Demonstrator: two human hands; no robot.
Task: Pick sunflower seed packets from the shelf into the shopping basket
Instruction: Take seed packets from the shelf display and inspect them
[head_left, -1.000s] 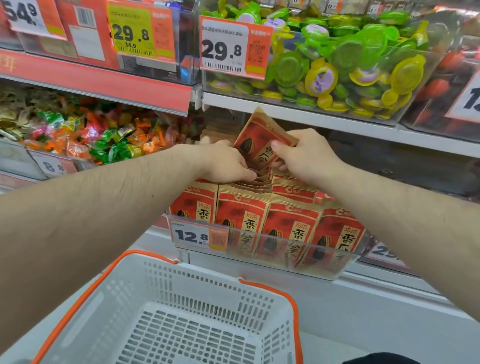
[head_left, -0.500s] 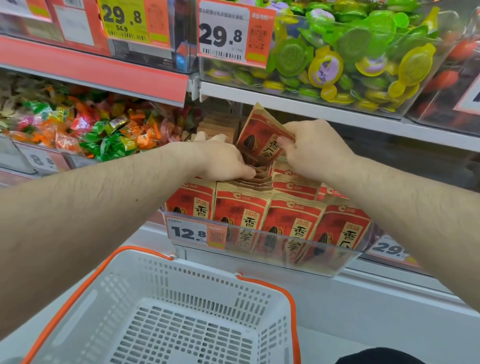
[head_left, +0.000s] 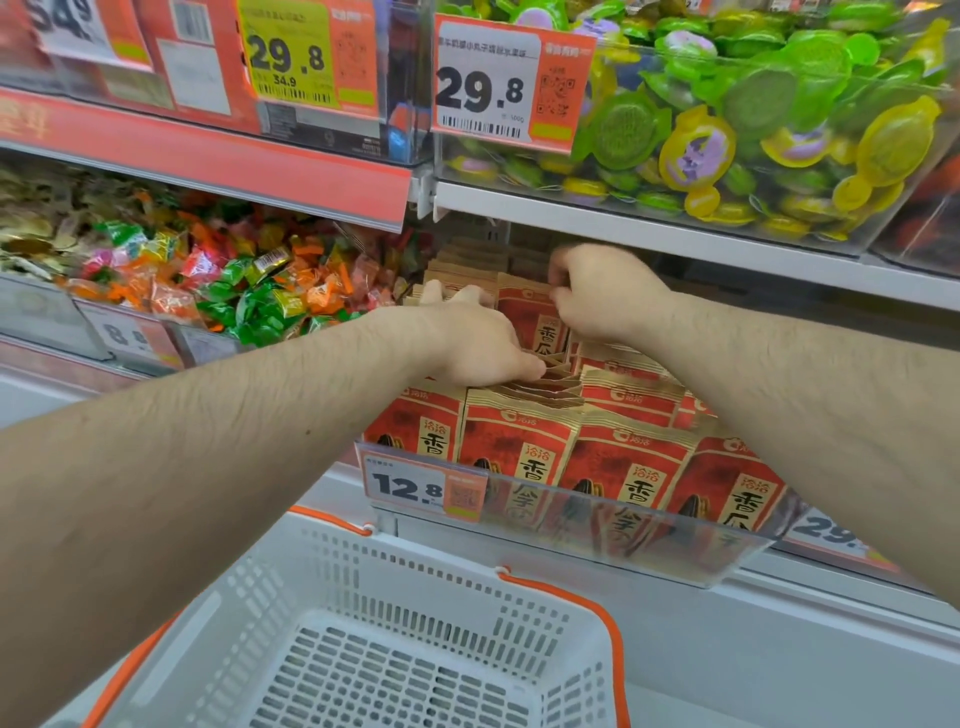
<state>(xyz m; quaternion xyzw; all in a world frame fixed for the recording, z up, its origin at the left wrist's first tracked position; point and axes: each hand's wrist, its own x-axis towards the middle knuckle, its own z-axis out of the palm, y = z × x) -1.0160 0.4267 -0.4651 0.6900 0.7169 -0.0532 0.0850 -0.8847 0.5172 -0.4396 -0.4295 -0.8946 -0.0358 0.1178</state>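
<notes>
Red and gold sunflower seed packets (head_left: 628, 467) stand in rows in a clear shelf bin (head_left: 675, 561). My right hand (head_left: 608, 296) pinches the top edge of one packet (head_left: 530, 322) standing upright in the back rows. My left hand (head_left: 478, 343) lies on the packet tops beside it, fingers reaching over the rows; whether it grips one is hidden. The white shopping basket (head_left: 395, 571) with orange handles sits below the bin, with no packets in the part I see.
To the left is a bin of mixed wrapped candies (head_left: 218, 280). Overhead, a shelf edge (head_left: 675, 239) carries a clear bin of green and yellow jelly cups (head_left: 753, 119) close above my right hand. Price tags (head_left: 426, 488) hang on the bin fronts.
The raised, tilted packet in my right hand has come down and now stands upright among the back rows. My right hand shifted back toward the shelf; the left hand stayed on the packet tops.
</notes>
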